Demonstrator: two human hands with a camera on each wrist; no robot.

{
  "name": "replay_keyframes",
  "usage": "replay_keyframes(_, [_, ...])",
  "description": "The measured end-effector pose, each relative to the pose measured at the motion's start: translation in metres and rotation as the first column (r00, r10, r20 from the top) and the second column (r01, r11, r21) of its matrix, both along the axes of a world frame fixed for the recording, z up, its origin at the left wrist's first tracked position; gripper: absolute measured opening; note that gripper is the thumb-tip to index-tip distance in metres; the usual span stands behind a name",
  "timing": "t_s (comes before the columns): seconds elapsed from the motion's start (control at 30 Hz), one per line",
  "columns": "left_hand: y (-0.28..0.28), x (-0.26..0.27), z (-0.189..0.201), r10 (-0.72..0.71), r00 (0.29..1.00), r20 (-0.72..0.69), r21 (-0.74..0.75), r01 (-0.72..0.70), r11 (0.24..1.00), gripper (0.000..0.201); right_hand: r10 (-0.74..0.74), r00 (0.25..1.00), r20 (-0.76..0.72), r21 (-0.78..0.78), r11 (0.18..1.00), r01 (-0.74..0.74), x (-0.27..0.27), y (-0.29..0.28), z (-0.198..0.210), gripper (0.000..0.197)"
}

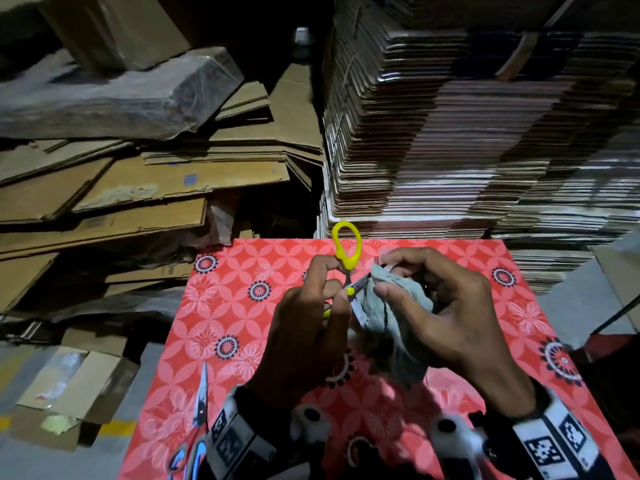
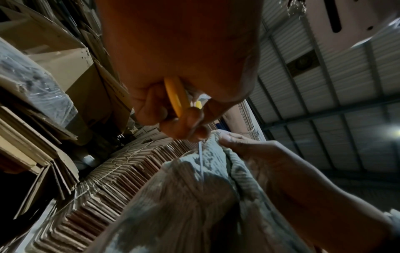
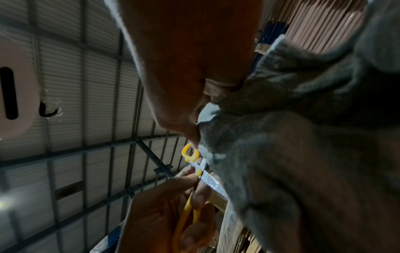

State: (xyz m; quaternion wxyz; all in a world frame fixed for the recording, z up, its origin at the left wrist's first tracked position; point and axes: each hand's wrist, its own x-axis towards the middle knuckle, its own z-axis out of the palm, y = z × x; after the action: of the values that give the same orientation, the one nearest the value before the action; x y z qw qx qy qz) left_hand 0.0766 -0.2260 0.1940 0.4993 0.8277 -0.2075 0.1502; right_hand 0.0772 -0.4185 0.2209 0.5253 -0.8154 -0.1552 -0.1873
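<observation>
Yellow-handled scissors (image 1: 347,263) are held above a red flower-patterned table (image 1: 239,306). My left hand (image 1: 304,327) grips them near the pivot and lower handle, with one handle loop sticking up. My right hand (image 1: 450,306) pinches a grey cloth (image 1: 391,317) around the blade. In the left wrist view the cloth (image 2: 194,196) is folded over the thin blade (image 2: 200,157), just below the yellow handle (image 2: 175,92). In the right wrist view the cloth (image 3: 303,154) covers most of the blade (image 3: 211,181), whose tip is hidden.
A second pair of scissors (image 1: 201,400) with blue handles lies at the table's near left edge. A tall stack of flattened cardboard (image 1: 450,133) stands behind the table on the right. Loose cardboard sheets (image 1: 138,188) pile up on the left, with more on the floor (image 1: 79,382).
</observation>
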Motion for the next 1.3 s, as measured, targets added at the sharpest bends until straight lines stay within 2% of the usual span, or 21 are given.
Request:
replay_keyframes(0.13, [0.002,-0.002,0.005,-0.024,0.999,0.03,0.009,0.024,1.0,0.013,0.022,0.999,0.024,0.055,0.998,-0.024,-0.006,0.002,0.005,0.02])
replay_keyframes(0.23, [0.002,-0.004,0.007,-0.05,0.998,0.039,0.037,0.049,0.998,0.003,0.04,0.996,0.075,0.006,0.999,-0.041,-0.009,0.001,0.012,0.018])
replay_keyframes(0.37, [0.001,-0.006,0.014,-0.051,0.995,0.087,0.092,0.043,0.995,0.003,0.087,0.981,0.171,-0.105,0.992,-0.069,-0.014,0.007,0.014,0.015])
replay_keyframes(0.47, [0.0,-0.008,0.02,-0.06,0.99,0.128,0.106,0.047,0.993,0.003,0.153,0.961,0.23,-0.132,0.983,-0.125,-0.015,0.015,0.008,0.015])
replay_keyframes(0.6, [0.0,-0.008,0.02,-0.059,0.988,0.146,0.118,0.041,0.992,0.008,0.066,0.947,0.315,-0.212,0.977,0.003,-0.015,0.021,0.002,0.014])
replay_keyframes(0.77, [0.0,-0.005,0.012,-0.009,0.992,0.127,0.128,-0.007,0.992,0.017,0.006,0.955,0.298,-0.239,0.968,0.069,-0.015,0.025,-0.003,0.011])
replay_keyframes(0.93, [-0.003,-0.006,0.011,-0.003,0.991,0.135,0.119,-0.014,0.993,0.009,-0.068,0.952,0.297,-0.214,0.967,0.136,-0.017,0.022,-0.004,0.011])
replay_keyframes(1.07, [-0.006,-0.004,0.01,0.004,0.99,0.142,0.124,-0.021,0.992,0.014,-0.12,0.957,0.265,-0.206,0.962,0.177,-0.017,0.021,-0.006,0.013])
replay_keyframes(1.2, [-0.006,-0.006,0.004,0.01,0.994,0.113,0.141,-0.025,0.99,0.011,-0.28,0.946,0.166,-0.154,0.94,0.305,-0.005,0.001,-0.007,0.014])
replay_keyframes(1.3, [-0.006,-0.005,0.002,0.011,0.995,0.098,0.128,-0.024,0.991,0.004,-0.2,0.97,0.137,-0.107,0.971,0.216,-0.01,0.001,0.002,0.016])
